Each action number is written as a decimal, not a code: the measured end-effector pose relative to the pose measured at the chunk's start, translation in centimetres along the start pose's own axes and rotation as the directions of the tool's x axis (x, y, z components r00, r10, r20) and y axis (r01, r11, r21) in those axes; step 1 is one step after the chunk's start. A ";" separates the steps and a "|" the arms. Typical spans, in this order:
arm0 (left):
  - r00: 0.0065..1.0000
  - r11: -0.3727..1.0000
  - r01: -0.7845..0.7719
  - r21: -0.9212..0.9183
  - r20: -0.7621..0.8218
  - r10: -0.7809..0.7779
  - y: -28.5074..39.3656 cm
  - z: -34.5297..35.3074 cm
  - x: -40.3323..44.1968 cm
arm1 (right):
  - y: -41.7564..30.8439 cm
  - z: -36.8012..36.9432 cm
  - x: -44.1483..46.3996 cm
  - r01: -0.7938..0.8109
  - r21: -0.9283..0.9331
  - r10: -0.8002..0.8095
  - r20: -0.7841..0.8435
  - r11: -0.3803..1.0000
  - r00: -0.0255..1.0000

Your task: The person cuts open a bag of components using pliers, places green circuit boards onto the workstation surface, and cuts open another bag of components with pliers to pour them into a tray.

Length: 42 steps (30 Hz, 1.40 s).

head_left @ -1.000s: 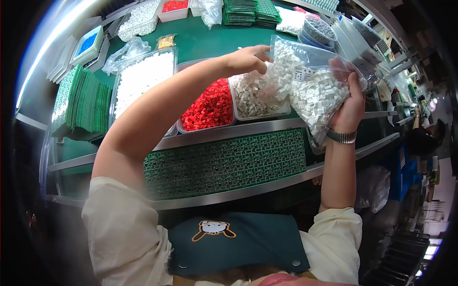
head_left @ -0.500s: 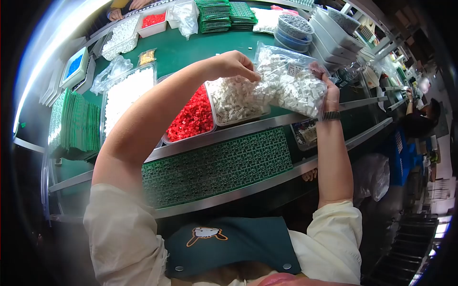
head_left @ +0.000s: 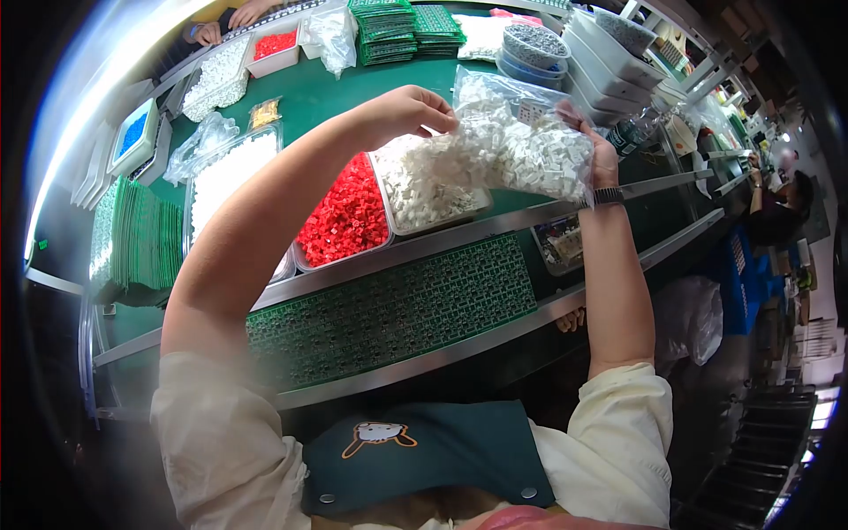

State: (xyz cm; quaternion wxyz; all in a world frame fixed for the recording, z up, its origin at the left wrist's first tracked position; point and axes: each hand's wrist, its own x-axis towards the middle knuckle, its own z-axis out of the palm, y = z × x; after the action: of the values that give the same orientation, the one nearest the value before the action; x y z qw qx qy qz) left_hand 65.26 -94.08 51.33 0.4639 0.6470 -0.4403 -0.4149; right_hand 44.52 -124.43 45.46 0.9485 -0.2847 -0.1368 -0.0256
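Note:
A clear plastic bag (head_left: 539, 146) full of small white connectors is tilted to the left. My right hand (head_left: 602, 157) grips its right end, the fingers partly hidden behind it. My left hand (head_left: 422, 113) pinches the edge of the bag's left, mouth end. White pieces spill from that end into a clear bin (head_left: 442, 221) of white connectors (head_left: 402, 181) just below. Left of this bin stands a bin of red connectors (head_left: 349, 216), partly covered by my left forearm. Past the forearm is a tray of bright white parts (head_left: 231, 172).
A green circuit board panel (head_left: 397, 309) lies between metal rails (head_left: 424, 349) in front of me. Stacked green boards (head_left: 141, 230) stand at left, with more boards (head_left: 384, 31) at the back. Grey bins (head_left: 609, 66) are stacked at right. Another person's hands (head_left: 230, 22) are at the far edge.
The bag has tipped further left, and more white pieces flow into the bin. My left hand has moved slightly left and up with the bag's edge.

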 end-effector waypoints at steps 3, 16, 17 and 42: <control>1.000 0.973 -0.021 -0.230 0.011 0.024 -0.9 -0.5 -0.1 | 2.5 5.7 2.8 0.149 -0.210 -0.231 -0.452 0.966 0.861; 0.985 0.804 -0.140 -0.578 -0.161 0.055 -4.1 -2.6 1.2 | 4.9 7.7 7.9 0.390 -0.301 -0.493 -0.508 0.870 0.707; 0.974 0.828 -0.181 -0.531 -0.211 0.077 -4.7 -2.7 1.6 | 5.1 7.6 8.1 0.390 -0.301 -0.493 -0.507 0.870 0.707; 0.992 0.918 -0.076 -0.388 -0.119 0.031 -2.7 -2.0 -0.2 | 5.7 8.6 8.7 0.431 -0.302 -0.526 -0.470 0.850 0.709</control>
State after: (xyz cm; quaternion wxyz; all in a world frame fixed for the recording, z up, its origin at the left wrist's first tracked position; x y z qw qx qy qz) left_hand 67.60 -92.97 49.16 0.6188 0.5508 -0.3396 -0.4454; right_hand 51.54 -114.67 51.65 0.8803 -0.2999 0.0670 -0.3613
